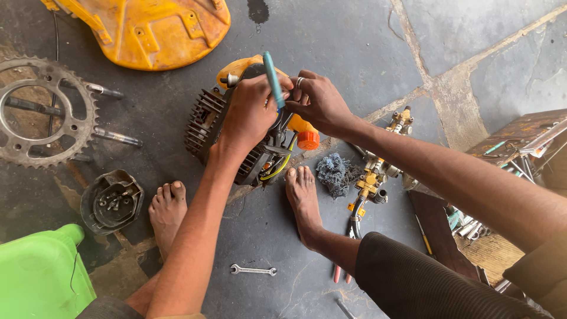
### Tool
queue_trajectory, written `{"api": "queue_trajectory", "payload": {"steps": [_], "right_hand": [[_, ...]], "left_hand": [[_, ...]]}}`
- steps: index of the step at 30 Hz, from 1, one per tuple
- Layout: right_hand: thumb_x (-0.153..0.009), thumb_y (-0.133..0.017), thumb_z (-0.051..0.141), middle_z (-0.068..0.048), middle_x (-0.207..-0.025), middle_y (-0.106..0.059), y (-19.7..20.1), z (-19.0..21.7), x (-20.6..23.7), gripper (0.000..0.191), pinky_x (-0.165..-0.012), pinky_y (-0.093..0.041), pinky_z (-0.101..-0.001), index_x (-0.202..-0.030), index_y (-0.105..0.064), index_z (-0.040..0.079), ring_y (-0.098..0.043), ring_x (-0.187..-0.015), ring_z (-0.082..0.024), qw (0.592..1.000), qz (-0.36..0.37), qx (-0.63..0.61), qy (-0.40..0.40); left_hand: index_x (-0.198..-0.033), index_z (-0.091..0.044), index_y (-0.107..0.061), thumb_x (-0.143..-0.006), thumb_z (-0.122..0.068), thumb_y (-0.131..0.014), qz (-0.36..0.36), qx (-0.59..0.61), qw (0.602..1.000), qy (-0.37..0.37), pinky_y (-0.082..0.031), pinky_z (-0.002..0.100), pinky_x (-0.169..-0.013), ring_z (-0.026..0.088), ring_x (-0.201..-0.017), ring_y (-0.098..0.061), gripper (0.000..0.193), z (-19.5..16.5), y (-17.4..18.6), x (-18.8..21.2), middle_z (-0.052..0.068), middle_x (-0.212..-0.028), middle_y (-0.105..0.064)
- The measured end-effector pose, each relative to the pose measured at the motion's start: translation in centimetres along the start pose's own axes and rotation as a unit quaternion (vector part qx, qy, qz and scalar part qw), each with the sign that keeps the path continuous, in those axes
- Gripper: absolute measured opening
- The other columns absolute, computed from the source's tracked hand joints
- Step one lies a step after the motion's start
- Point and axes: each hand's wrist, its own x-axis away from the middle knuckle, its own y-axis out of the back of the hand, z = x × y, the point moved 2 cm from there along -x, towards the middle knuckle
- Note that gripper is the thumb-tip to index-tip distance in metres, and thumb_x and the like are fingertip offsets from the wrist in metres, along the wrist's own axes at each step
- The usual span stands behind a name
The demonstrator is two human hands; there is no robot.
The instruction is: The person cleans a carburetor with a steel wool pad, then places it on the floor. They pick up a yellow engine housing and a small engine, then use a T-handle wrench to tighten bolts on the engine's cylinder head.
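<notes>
Left hand [251,112] grips a blue-handled screwdriver [273,78]; right hand [319,103] pinches it over the engine [207,121].

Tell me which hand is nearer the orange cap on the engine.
Right. The right hand is just above the orange cap, close by; the left hand grips the engine farther to its left.

A single head-worn camera looks almost straight down from above the seated person, close over both forearms and bare feet. It faces the dark stone floor [354,53], taking in the small engine [236,127] at centre; the right edge is probably washed out by glare.
</notes>
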Motion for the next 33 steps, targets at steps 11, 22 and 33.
{"api": "queue_trajectory", "payload": {"steps": [11,22,33], "right_hand": [[-0.097,-0.073,0.015,-0.009,-0.096,-0.074,0.2,0.1,-0.7,0.016,-0.082,-0.060,-0.0354,-0.104,-0.070,0.001,-0.074,-0.087,-0.017,0.995,0.016,-0.084,0.059],[-0.098,-0.066,0.013,-0.007,-0.091,-0.073,-1.4,0.4,-0.1,0.012,-0.080,-0.060,-0.0326,-0.099,-0.068,0.002,-0.071,-0.083,-0.015,0.988,0.093,-0.122,0.025],[-0.094,-0.067,0.017,-0.012,-0.085,-0.075,-3.4,2.4,0.7,0.016,-0.068,-0.057,-0.0365,-0.099,-0.076,0.004,-0.072,-0.075,-0.020,0.987,0.158,0.022,0.014]], "left_hand": [[-0.110,-0.002,-0.065,-0.100,-0.005,-0.072,-0.094,0.046,0.994,0.015,-0.058,0.033,-0.076,0.019,-0.087,-0.076,0.012,0.4,1.1,0.4,0.010,-0.092,-0.074],[-0.121,-0.005,-0.059,-0.112,-0.016,-0.055,-0.275,0.397,0.875,0.029,-0.064,0.034,-0.077,0.010,-0.075,-0.060,0.015,0.8,4.6,-0.1,0.000,-0.083,-0.059],[-0.102,-0.004,-0.065,-0.103,-0.007,-0.055,-0.256,0.129,0.927,0.244,-0.044,0.023,-0.062,0.005,-0.069,-0.055,0.011,2.7,6.7,4.8,-0.002,-0.076,-0.058]]}}
